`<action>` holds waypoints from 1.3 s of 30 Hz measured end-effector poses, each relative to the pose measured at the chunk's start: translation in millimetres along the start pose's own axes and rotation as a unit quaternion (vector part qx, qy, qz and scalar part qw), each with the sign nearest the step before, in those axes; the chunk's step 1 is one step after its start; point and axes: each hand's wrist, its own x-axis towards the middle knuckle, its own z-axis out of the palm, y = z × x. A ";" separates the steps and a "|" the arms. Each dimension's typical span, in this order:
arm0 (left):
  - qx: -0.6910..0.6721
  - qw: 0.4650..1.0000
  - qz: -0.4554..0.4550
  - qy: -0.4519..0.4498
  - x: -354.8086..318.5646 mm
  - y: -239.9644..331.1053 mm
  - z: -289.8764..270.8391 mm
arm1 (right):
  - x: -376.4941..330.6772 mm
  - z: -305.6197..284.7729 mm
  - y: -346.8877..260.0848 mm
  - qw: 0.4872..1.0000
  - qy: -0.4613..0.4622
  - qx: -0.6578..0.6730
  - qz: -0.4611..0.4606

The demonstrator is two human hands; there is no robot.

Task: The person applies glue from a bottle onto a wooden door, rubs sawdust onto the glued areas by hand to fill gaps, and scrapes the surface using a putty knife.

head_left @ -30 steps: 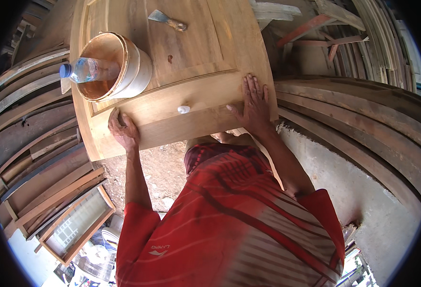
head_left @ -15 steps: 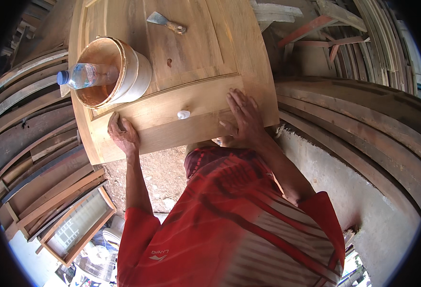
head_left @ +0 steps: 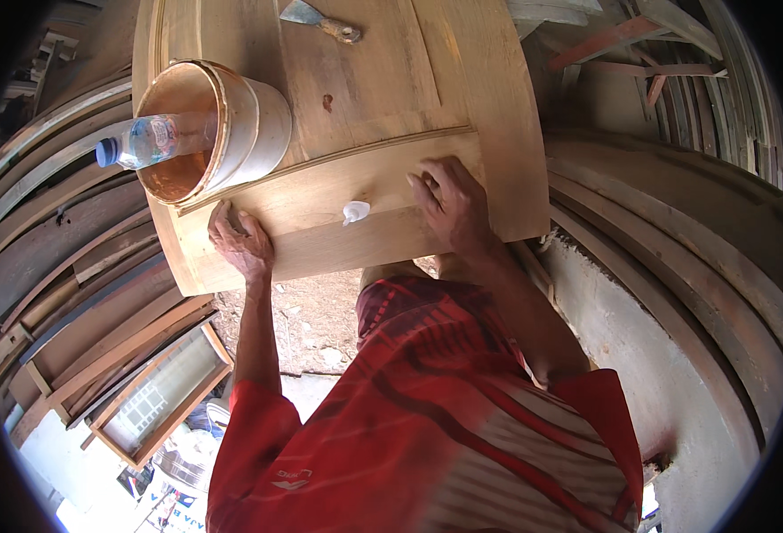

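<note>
A wooden panelled door (head_left: 400, 164) lies flat in front of me. On its near left part rests my left hand (head_left: 244, 242), fingers slightly bent and apart, holding nothing. My right hand (head_left: 459, 202) is over the near right part, its fingers curled loosely with a gap to the thumb and nothing seen in them. Between the hands a small white plastic bottle with a narrow tip (head_left: 355, 211) lies on the wood, closer to the right hand. Beyond my left hand a whitish bucket (head_left: 258, 124) lies tipped on its side, a clear plastic bottle with a blue cap (head_left: 156, 140) in its mouth.
A putty knife (head_left: 322, 21) lies farther up the door. Stacked boards (head_left: 80, 222) line the left side, and more long planks (head_left: 676, 222) run along the right above a pale wall (head_left: 640, 342). A framed glass pane (head_left: 156, 395) leans at lower left.
My right hand has lifted and curled its fingers, having lain flatter on the door. The left hand stays at the near left edge. The whole view has shifted slightly.
</note>
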 end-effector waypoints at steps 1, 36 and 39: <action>-0.003 1.000 -0.005 -0.002 -1.0 0.0 1.4 | 35.7 9.1 -3.7 0.998 0.032 -0.004 -0.045; -0.298 0.885 0.212 -0.289 -16.4 297.9 58.5 | -139.3 -68.0 3.6 0.928 0.099 -0.314 0.174; -0.275 0.895 0.223 -0.272 -3.3 306.7 73.9 | -112.7 -74.2 11.3 0.936 0.060 -0.289 0.193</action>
